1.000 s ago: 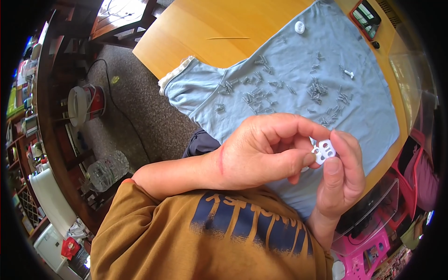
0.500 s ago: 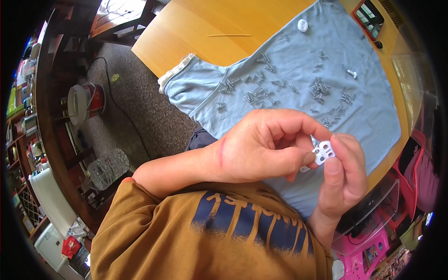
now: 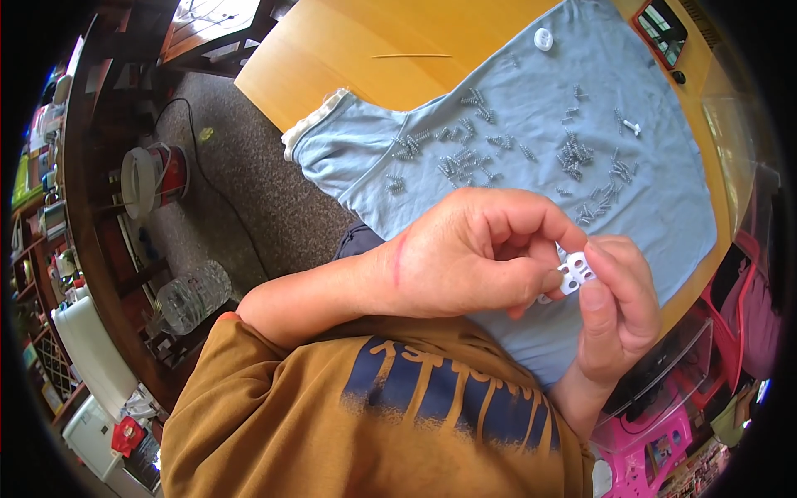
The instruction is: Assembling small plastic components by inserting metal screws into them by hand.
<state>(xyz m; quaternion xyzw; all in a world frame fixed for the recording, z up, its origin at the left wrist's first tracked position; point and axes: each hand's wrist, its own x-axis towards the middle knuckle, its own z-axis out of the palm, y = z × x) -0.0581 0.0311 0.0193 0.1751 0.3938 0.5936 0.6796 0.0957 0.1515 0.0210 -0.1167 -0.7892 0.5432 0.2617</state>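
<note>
Plastic piece (image 3: 575,272), small and white with round holes, is sitting pinched between both my hands, up in front of my chest and above the near edge of the cloth (image 3: 664,207). My left hand (image 3: 473,253) is curling over it from the left, thumb and fingertips pressing together on its left side. My right hand (image 3: 618,311) is gripping its right edge between thumb and forefinger, the other fingers folding in behind.

Compared with a second ago, hardly anything is shifting: the piece is staying in the same spot between the same fingertips, and my left fingers are only closing a touch tighter around it. I am judging that the fiddly work on the piece is still going on and nothing has come free or been set down yet.

Further out, springs (image 3: 465,158) are lying scattered over the blue cloth, thickest near its middle, with another cluster (image 3: 574,154) to the right. A white screw-like bit (image 3: 632,127) is lying apart from them, and a white round cap (image 3: 543,38) is resting near the cloth's far edge. The cloth is covering the wooden bench (image 3: 357,58).
</note>
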